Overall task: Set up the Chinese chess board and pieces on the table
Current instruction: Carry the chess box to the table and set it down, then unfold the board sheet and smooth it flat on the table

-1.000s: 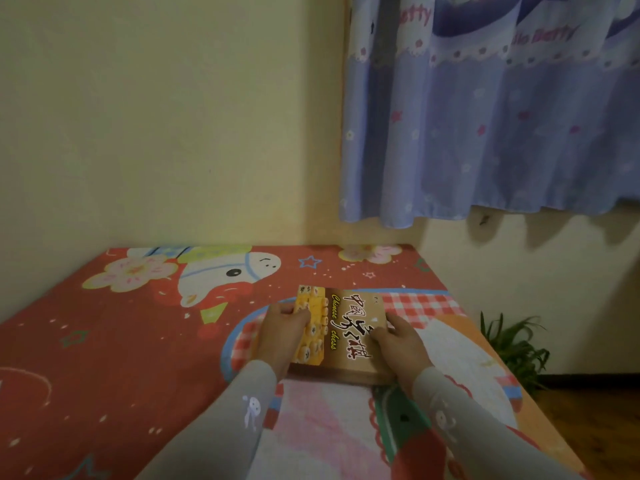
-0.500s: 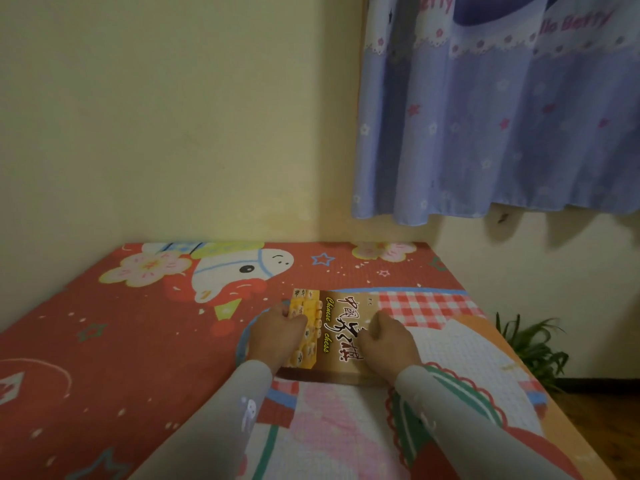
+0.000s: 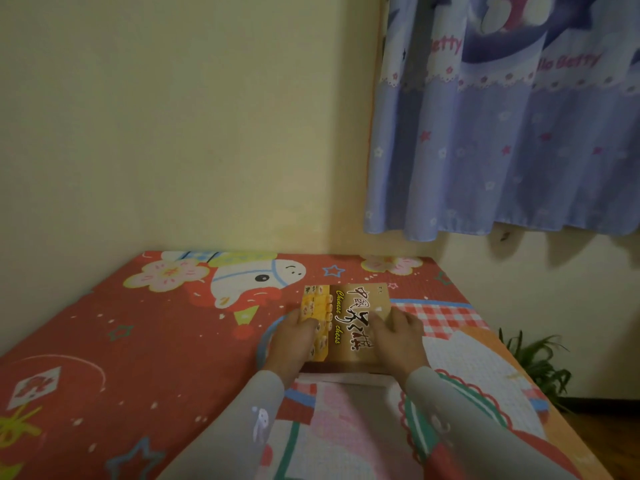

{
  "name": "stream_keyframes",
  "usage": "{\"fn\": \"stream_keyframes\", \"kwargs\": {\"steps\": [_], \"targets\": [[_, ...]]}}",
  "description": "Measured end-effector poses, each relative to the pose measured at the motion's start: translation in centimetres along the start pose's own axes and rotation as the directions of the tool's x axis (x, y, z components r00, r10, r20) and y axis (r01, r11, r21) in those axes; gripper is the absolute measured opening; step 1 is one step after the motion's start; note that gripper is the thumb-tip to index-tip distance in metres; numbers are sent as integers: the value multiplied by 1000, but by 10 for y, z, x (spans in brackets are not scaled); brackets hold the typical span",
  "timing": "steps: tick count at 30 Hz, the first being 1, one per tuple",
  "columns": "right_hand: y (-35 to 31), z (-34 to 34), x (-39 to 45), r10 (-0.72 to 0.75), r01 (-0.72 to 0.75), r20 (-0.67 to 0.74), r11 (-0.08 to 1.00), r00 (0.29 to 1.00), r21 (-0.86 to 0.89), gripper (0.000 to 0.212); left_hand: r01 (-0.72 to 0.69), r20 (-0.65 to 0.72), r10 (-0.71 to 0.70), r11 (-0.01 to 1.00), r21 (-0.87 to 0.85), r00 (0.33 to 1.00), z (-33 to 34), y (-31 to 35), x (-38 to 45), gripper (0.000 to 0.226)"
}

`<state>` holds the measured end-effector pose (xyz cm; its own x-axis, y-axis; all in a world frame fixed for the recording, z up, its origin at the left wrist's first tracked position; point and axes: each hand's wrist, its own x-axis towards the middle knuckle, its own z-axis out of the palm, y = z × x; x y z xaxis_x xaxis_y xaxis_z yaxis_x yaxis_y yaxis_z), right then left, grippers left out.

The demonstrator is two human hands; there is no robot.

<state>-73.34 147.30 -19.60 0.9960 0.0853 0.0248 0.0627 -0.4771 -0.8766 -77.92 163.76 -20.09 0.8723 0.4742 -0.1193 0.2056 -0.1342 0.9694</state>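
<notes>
A brown and yellow Chinese chess box (image 3: 350, 320) lies closed on the table (image 3: 145, 344), which is covered by a red cartoon cloth. My left hand (image 3: 293, 342) grips the box's left side, thumb on the yellow strip of the lid. My right hand (image 3: 398, 337) grips the right side, with its fingers lying over the lid's top. A thin white edge (image 3: 343, 377) shows just under the near side of the box. No board or loose pieces are in sight.
The table stands in a room corner, with a yellow wall (image 3: 207, 133) behind and to the left. A blue curtain (image 3: 502, 150) hangs at the upper right. A green plant (image 3: 535, 362) stands on the floor past the table's right edge.
Both hands have kept their hold on the box. My right hand's fingers have slid further onto the lid, and a white edge now shows under the box's near side.
</notes>
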Motion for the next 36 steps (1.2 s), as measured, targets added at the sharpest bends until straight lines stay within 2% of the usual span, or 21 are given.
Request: {"fn": "stream_keyframes", "kwargs": {"steps": [4,9,11,14,16,18,20,23,27,30,33,36], "targets": [[-24,12,-13,-90,89,-22,996,996,-10,22,-73,-79,74,997,18,994,-35,2,2,18],[-49,67,-40,-189,192,137,981,972,-4,12,-53,-170,90,976,212,981,-115,-24,3,21],[-58,97,-52,-247,248,203,969,947,24,19,-13,-209,75,960,280,975,-149,-25,-7,22],[-65,136,-61,-276,271,302,961,912,60,40,40,-286,79,921,388,955,-190,-26,-16,39],[-71,158,-66,-291,291,386,955,875,59,33,62,-322,94,895,442,942,-212,-32,-15,36],[-74,177,-69,-297,322,443,947,846,19,24,97,-351,96,864,494,932,-226,-41,-11,38],[-73,192,-69,-289,370,499,927,817,-67,25,142,-350,72,824,548,934,-235,-51,-6,43],[-70,203,-69,-296,472,568,861,768,-190,25,185,-269,7,706,683,963,-238,-73,2,49],[-68,197,-66,-340,503,550,847,763,-174,25,220,-280,2,615,757,960,-240,-84,12,48],[-66,168,-56,-417,557,486,810,768,-185,33,202,-305,102,551,810,947,-232,-69,11,50],[-51,124,-36,-478,591,378,754,793,-285,37,67,-245,240,572,817,939,-204,-49,8,39],[-30,78,-12,-423,502,274,774,863,-385,36,-156,-83,344,611,776,935,-162,-27,1,35]]}}
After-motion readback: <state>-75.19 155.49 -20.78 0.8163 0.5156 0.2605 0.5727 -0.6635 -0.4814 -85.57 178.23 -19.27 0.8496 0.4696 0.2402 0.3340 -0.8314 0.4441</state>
